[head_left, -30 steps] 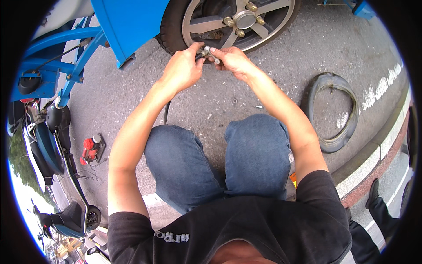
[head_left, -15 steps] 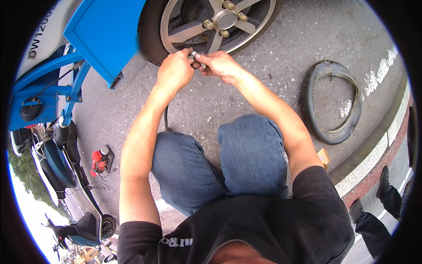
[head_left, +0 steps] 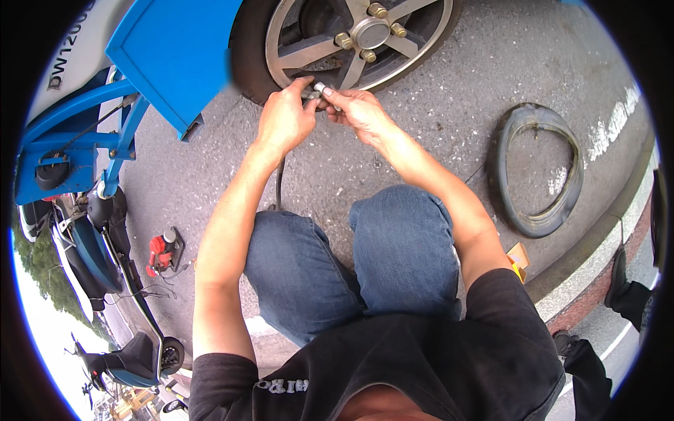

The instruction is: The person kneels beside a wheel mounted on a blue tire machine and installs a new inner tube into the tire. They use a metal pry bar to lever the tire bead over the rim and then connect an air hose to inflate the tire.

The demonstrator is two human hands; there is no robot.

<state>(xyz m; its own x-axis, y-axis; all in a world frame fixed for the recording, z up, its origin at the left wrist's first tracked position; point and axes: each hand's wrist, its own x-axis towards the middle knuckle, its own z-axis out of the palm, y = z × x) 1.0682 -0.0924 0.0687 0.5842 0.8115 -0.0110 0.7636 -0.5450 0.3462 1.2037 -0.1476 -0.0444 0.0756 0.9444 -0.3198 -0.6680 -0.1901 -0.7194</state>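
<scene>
Just below the wheel (head_left: pixel 371 33) with its silver spokes and brass-coloured nuts, both my hands meet in front of me. My right hand (head_left: pixel 363 116) is closed, pinching a small silver metal fitting (head_left: pixel 320 88) between thumb and fingers. From the other side, the thumb and fingers of my left hand (head_left: pixel 286 118) close on the fitting's greyish lower part; the fingers partly cover it. A dark hose (head_left: pixel 279 186) runs from behind my left wrist down toward my knee. Whether it joins the fitting is hidden.
On the ground at right lies a black inner tube (head_left: pixel 500 165). A red tool (head_left: pixel 163 252) with a cord sits at left, near parked scooters (head_left: pixel 133 361). A blue metal frame (head_left: pixel 172 59) stands upper left. By the kerb are a small open box (head_left: pixel 518 256) and another person's legs (head_left: pixel 590 372).
My hands have shifted slightly, and more of the silver fitting shows between them. The whole view has moved a little. At right, the other person's feet have changed position.
</scene>
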